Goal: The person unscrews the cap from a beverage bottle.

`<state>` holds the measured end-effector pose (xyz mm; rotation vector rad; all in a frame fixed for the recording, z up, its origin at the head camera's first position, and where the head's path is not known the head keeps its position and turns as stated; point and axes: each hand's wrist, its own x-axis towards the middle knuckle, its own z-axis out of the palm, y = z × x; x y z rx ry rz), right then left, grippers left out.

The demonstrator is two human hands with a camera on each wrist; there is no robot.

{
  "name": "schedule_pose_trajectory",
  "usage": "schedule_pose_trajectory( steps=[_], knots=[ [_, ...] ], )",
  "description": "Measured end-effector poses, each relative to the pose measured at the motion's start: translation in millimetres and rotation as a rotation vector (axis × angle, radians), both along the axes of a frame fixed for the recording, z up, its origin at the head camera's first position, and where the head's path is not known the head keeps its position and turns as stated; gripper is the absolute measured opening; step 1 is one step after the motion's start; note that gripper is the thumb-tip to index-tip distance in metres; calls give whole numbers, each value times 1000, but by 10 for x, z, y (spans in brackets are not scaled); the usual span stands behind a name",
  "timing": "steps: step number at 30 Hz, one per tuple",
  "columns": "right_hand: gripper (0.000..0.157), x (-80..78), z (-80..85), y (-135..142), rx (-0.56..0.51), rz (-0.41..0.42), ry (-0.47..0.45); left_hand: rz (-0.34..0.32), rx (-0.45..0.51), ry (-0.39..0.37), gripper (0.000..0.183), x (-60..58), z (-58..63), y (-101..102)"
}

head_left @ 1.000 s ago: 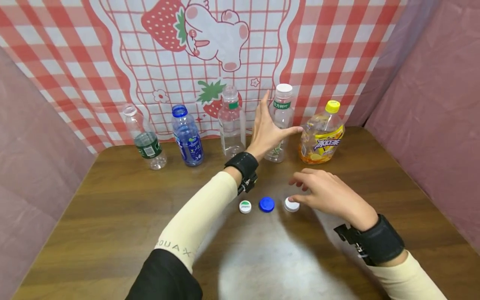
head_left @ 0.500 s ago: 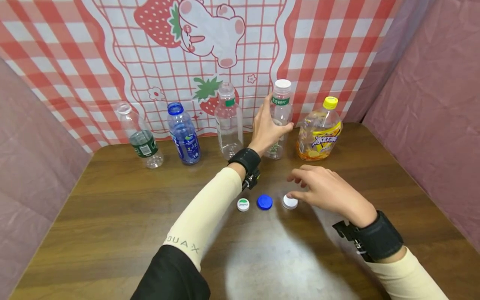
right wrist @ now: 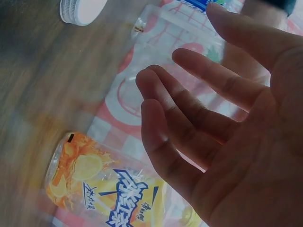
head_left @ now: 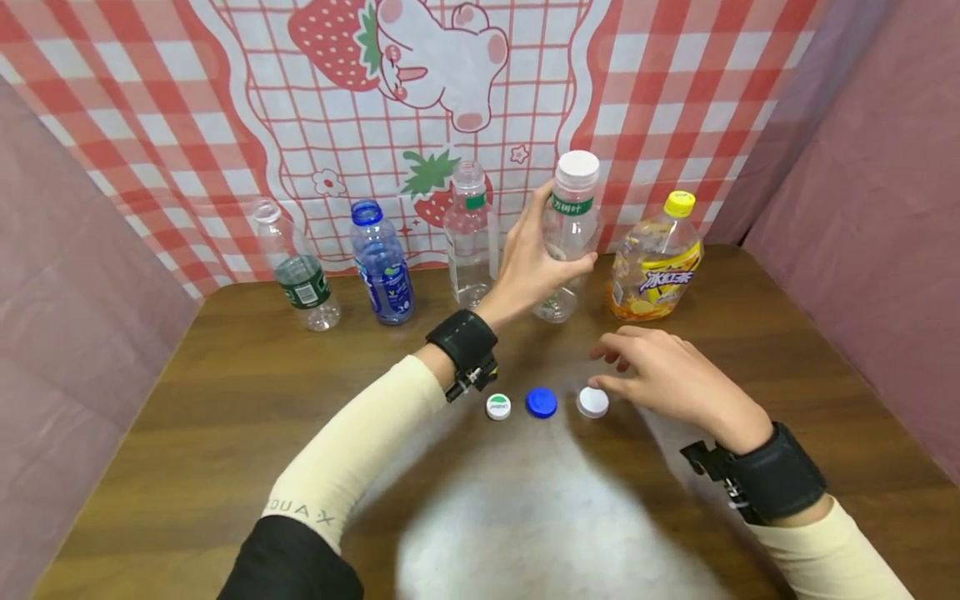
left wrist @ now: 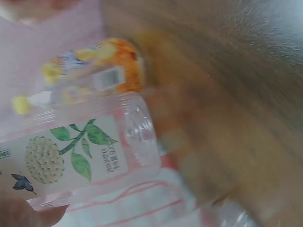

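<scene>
My left hand (head_left: pixel 534 265) grips a clear plastic bottle (head_left: pixel 576 229) topped by a white cap (head_left: pixel 577 167). Thumb and fingers lie on either side of its body. The left wrist view shows the bottle's label (left wrist: pixel 66 156), with a white flower and green leaves. My right hand (head_left: pixel 675 379) hovers above the table with nothing in it, its fingers loosely bent and parted in the right wrist view. Just beside its thumb lies a loose white cap (head_left: pixel 593 403). To the left of that are a blue cap (head_left: pixel 542 403) and a small white cap with a green mark (head_left: pixel 498 407).
Along the table's back stand a capless clear bottle with a green label (head_left: pixel 303 283), a capless blue bottle (head_left: pixel 382 275), another capless clear bottle (head_left: pixel 472 250), and a yellow-capped iced tea bottle (head_left: pixel 658 271). A checked cloth (head_left: pixel 660 100) hangs behind.
My left hand has closed around the white-capped bottle, which now looks bigger and tilted as if raised towards me. My right hand stays near the loose white cap.
</scene>
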<state>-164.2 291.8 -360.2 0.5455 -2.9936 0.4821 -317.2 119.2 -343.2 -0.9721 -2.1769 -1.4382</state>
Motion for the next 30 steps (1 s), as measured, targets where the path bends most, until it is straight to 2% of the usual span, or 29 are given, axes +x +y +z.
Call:
schedule_pose_trajectory(
  steps=[3,6,10,13,17,21,24,30],
  knots=[
    [32,-20,1,-5,6,0,-7,-47,18,74,96,175,102,-264],
    [31,-25,-3,-19,19,-12,-3,-68,4,134,95,368,140,-582],
    [27,-30,-2,-48,28,-18,19,-42,-29,185,94,589,91,-1033],
    [26,-42,10,-76,25,-10,26,-11,-57,208,93,691,13,-1305],
    [26,-49,25,-115,23,-4,40,-4,-117,229,96,731,-90,-1476],
    [23,-41,7,-155,14,9,51,-14,-175,229,99,730,-185,-1505],
    [21,-37,-3,-181,5,12,73,-7,-206,230,101,726,-206,-1520],
    [18,-76,110,-318,-82,32,268,24,-257,249,102,715,-199,-1580]
  ],
)
